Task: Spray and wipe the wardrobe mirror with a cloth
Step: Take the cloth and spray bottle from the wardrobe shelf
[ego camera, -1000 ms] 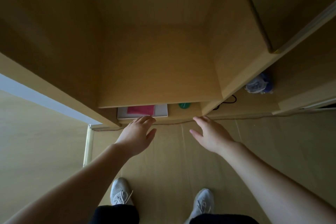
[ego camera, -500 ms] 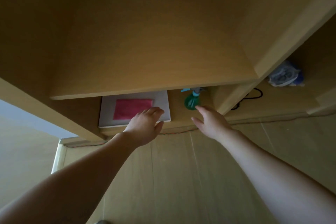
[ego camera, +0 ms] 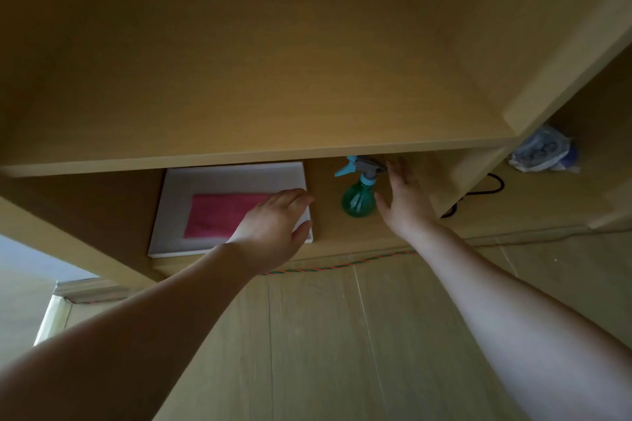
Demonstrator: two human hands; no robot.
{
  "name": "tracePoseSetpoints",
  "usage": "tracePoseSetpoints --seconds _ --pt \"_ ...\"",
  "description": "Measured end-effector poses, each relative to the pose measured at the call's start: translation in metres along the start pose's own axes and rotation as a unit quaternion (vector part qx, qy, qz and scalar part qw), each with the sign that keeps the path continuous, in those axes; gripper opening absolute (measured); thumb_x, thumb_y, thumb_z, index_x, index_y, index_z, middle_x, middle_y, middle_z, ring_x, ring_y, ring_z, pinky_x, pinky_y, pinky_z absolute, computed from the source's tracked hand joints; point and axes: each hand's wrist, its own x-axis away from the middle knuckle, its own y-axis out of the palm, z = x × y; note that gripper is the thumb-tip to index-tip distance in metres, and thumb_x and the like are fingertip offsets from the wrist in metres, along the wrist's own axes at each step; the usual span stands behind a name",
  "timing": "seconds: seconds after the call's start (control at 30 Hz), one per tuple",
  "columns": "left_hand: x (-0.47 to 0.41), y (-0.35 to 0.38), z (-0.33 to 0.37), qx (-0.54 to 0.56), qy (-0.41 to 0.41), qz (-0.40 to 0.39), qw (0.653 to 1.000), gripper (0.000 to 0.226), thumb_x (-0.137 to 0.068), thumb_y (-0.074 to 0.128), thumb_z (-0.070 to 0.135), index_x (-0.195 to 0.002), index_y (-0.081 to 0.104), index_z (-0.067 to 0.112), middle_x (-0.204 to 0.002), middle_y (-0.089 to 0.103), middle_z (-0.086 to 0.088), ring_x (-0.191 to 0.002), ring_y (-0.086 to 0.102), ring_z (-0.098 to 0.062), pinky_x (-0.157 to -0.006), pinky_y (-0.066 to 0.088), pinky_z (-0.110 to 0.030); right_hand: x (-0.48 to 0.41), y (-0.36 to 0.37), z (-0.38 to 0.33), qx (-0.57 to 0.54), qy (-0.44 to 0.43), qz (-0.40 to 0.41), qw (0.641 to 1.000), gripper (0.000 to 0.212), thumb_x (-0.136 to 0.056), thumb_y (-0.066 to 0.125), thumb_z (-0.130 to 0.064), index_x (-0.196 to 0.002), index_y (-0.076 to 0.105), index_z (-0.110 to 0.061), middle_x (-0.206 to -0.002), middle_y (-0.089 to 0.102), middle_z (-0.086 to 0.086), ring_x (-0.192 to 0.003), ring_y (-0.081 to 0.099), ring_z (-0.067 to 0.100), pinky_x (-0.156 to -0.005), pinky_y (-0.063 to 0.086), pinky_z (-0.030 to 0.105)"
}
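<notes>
Cloth (ego camera: 219,215) lies beneath left fingers (ego camera: 297,197), bottle (ego camera: 357,199) beside right fingers (ego camera: 399,171).

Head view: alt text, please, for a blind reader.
Both hands reach into a wooden shelf: the left hand open over a pink cloth on a white board, the right hand open beside a green spray bottle.

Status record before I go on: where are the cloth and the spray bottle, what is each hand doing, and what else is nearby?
cloth: pink cloth, flat on a white tray on the lower shelf
bottle: green spray bottle, upright, right of the tray
left: left hand open, over the cloth's right end; contact unclear
right: right hand open, at the bottle's right side, not gripping it
nearby: plastic bag and black cable in the compartment to the right
</notes>
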Motion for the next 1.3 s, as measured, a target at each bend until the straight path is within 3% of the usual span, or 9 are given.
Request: tracePoseSetpoints --seconds 0.17,0.3,0.43,0.53,0.7,0.9,1.0,1.1,1.3 --pt "-0.001 -0.003 -0.006 -0.012 -0.011 0.004 1.000 0.050 -0.095 0.047 0.034 -0.142 0.039 0.017 -0.146 0.043 -0.002 -0.133 0.038 -0.020 -0.104 0.036 -0.035 -0.018 0.007 -0.007 -0.006 -0.009 -0.029 1.000 0.069 -0.098 0.051 -0.031 -0.155 0.014 -0.017 -0.159 0.022 0.007 -0.137 0.038 0.029 -0.102 0.042 0.037" --pt "0.002 -0.003 -0.006 -0.008 -0.008 0.010 1.000 0.050 -0.094 0.050 0.032 -0.140 0.042 0.016 -0.144 0.046 -0.004 -0.131 0.041 -0.022 -0.102 0.037 -0.035 -0.027 0.012 -0.011 -0.022 0.017 -0.006 1.000 0.059 -0.098 0.052 -0.029 -0.150 0.030 -0.013 -0.144 0.041 0.013 -0.126 0.044 0.034 -0.096 0.044 0.037" --pt "0.004 -0.003 -0.007 -0.009 0.003 0.008 1.000 0.050 -0.093 0.052 0.032 -0.139 0.044 0.015 -0.142 0.047 -0.005 -0.130 0.042 -0.023 -0.101 0.038 -0.036 -0.026 0.015 -0.012 -0.048 0.052 0.018 0.997 0.035 -0.097 0.054 -0.030 -0.127 0.055 -0.012 -0.119 0.054 0.015 -0.096 0.059 0.035 -0.073 0.043 0.032" --pt "0.004 -0.003 -0.007 -0.008 0.005 0.011 1.000 0.051 -0.092 0.052 0.033 -0.140 0.043 0.015 -0.142 0.047 -0.004 -0.130 0.042 -0.022 -0.101 0.038 -0.035 -0.018 0.013 -0.012 -0.061 0.055 0.019 0.996 0.026 -0.097 0.054 -0.033 -0.113 0.060 -0.014 -0.102 0.065 0.011 -0.089 0.062 0.032 -0.065 0.043 0.032" --pt "0.003 -0.007 -0.002 -0.005 0.001 0.014 1.000 0.056 -0.093 0.052 0.037 -0.143 0.038 0.017 -0.144 0.044 -0.004 -0.132 0.039 -0.021 -0.103 0.036 -0.034 0.014 0.005 -0.023 -0.038 -0.030 -0.024 0.999 0.029 -0.097 0.054 -0.033 -0.119 0.061 -0.016 -0.101 0.069 0.009 -0.090 0.064 0.031 -0.074 0.052 0.041" --pt "0.007 -0.013 0.004 0.013 0.026 -0.005 1.000 0.062 -0.089 0.060 0.039 -0.142 0.039 0.016 -0.141 0.048 -0.005 -0.127 0.046 -0.024 -0.098 0.039 -0.034 0.053 0.003 -0.050 -0.100 -0.173 -0.033 0.979 0.014 -0.092 0.063 -0.021 -0.100 0.067 -0.010 -0.089 0.066 0.006 -0.084 0.060 0.026 -0.063 0.037 0.032" --pt "0.015 -0.019 0.003 0.024 0.040 -0.022 0.999 0.047 -0.089 0.061 0.036 -0.131 0.052 0.018 -0.116 0.063 -0.003 -0.102 0.060 -0.025 -0.075 0.043 -0.029 0.063 0.006 -0.070 -0.164 -0.228 -0.075 0.957 0.006 -0.090 0.064 -0.012 -0.090 0.066 -0.006 -0.085 0.063 0.006 -0.083 0.057 0.022 -0.070 0.043 0.036" --pt "0.025 -0.028 -0.005 0.055 0.032 -0.051 0.997 0.020 -0.092 0.059 0.030 -0.102 0.063 0.013 -0.082 0.058 0.003 -0.079 0.061 -0.026 -0.059 0.042 -0.032 0.068 0.015 -0.086 -0.194 -0.246 -0.095 0.945 0.005 -0.089 0.064 -0.008 -0.090 0.067 -0.004 -0.086 0.062 0.004 -0.083 0.056 0.019 -0.072 0.042 0.033" --pt "0.051 -0.035 -0.028 0.042 -0.031 -0.124 0.991 0.023 -0.092 0.058 0.030 -0.108 0.065 0.015 -0.096 0.068 -0.005 -0.086 0.061 -0.022 -0.075 0.048 -0.038 0.069 0.037 -0.113 -0.223 -0.294 -0.130 0.920 0.007 -0.091 0.063 -0.008 -0.093 0.068 -0.005 -0.089 0.062 0.004 -0.084 0.056 0.017 -0.073 0.043 0.029"
